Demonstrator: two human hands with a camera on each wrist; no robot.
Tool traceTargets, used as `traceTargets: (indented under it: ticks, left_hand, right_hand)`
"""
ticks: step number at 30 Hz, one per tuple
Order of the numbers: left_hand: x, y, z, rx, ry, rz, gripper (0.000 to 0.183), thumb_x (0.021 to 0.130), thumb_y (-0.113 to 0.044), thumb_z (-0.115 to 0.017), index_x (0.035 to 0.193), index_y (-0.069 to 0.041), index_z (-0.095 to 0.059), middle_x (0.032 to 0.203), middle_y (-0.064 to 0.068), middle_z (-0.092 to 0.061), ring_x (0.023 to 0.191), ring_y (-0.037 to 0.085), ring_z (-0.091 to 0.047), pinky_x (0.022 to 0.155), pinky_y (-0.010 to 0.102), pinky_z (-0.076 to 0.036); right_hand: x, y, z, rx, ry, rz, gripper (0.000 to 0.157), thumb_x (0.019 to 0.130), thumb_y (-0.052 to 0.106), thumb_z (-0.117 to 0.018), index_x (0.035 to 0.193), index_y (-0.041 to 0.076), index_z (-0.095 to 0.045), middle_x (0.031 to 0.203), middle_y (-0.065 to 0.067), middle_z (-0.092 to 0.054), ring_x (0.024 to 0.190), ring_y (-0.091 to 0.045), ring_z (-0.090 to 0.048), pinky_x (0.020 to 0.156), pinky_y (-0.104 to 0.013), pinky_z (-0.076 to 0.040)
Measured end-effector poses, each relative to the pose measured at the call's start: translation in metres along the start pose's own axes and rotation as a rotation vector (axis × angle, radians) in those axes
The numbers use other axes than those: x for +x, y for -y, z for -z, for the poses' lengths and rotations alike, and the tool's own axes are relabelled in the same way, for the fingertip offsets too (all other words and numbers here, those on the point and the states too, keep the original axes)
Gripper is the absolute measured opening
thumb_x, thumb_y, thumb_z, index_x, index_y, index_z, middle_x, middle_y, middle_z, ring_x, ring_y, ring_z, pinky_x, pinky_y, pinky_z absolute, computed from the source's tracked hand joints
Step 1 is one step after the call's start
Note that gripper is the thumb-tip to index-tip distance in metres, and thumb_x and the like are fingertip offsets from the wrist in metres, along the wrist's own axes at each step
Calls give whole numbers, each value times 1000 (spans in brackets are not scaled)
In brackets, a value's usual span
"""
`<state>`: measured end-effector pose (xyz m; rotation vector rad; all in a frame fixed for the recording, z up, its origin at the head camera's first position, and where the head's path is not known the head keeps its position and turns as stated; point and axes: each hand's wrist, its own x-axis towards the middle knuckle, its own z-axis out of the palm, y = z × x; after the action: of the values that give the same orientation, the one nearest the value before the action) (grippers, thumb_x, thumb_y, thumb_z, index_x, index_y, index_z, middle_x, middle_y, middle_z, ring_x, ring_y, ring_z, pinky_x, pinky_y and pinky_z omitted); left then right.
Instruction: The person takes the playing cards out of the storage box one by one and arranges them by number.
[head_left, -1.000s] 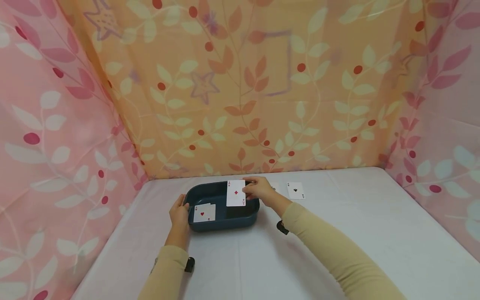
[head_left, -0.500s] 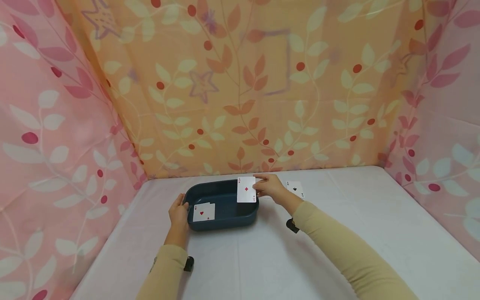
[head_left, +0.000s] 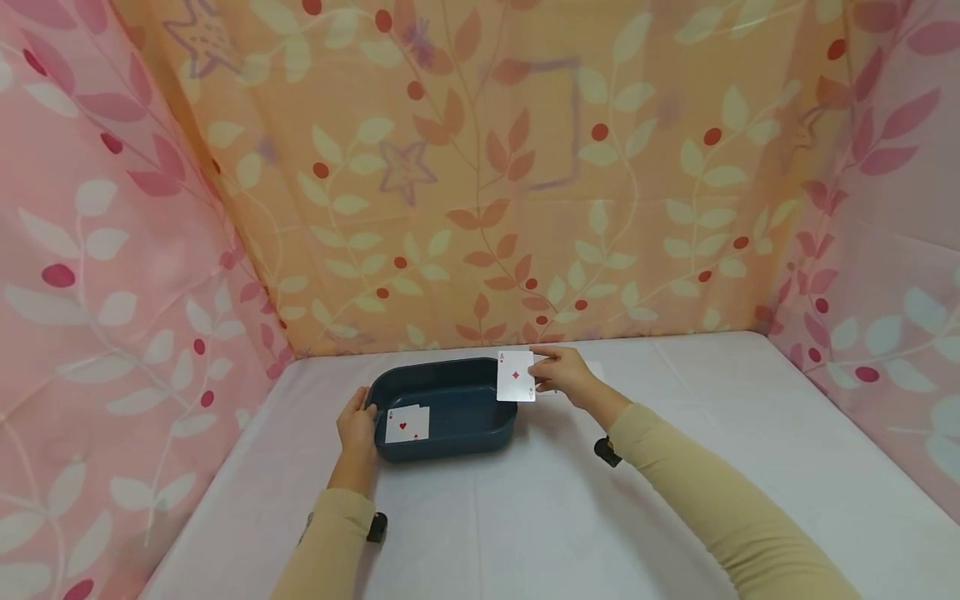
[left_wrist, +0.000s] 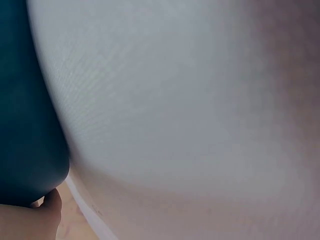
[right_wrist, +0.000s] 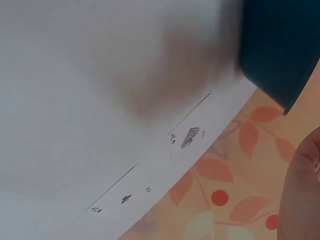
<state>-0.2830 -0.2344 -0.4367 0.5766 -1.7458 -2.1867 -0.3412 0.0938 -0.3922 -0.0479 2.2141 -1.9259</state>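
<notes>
At its left end, the dark blue tray (head_left: 448, 448) is gripped by my left hand (head_left: 355, 423), thumb at the rim. My right hand (head_left: 568, 375) pinches an ace of diamonds (head_left: 514, 379) by its right edge. The card faces me and overlaps the tray's right rim in the head view. Inside the tray, at the left, an ace of hearts (head_left: 405, 423) covers most of another card. The right wrist view shows part of my right hand (right_wrist: 302, 195) beside the tray wall (right_wrist: 280, 45); the pinched card is out of that view.
On the white tabletop (head_left: 675, 467), an ace of clubs (right_wrist: 126, 199) and an ace of spades (right_wrist: 190, 138) lie near the back edge. My right hand mostly hides them in the head view. Patterned cloth (head_left: 480, 167) hangs behind and at both sides.
My right hand has carried the ace of diamonds to the right, from over the tray's inside to its right rim. My left hand and the tray have stayed in place.
</notes>
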Motion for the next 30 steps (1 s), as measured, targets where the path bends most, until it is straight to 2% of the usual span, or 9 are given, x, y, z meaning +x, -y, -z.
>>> traceTargets:
  ticks: [8,19,30]
  left_hand:
    - [-1,-3,1,2,-8,32,55,101,6,-36,153,-4,-24,157,9,-25,144,19,-22,116,30,-18]
    - [-1,-3,1,2,-4,16,55,100,7,-35,153,-2,-22,158,10,-24,144,19,-21,116,30,-18]
    - [0,0,1,14,-16,32,54,100,7,-35,153,-3,-24,157,10,-25,144,19,-24,116,31,-18]
  right_hand:
    - [-4,-5,17,12,-19,2,54,92,3,-63,142,-2,-45,99,-16,-67,71,-17,-61,65,-24,-57]
    - [-6,-8,40,64,-27,30,53,90,-2,-62,139,-9,-41,87,-7,-65,67,-11,-62,60,-22,-55]
    - [-8,-12,68,-16,-78,13,54,92,2,-62,141,-7,-41,98,-14,-64,72,-13,-62,66,-25,-57]
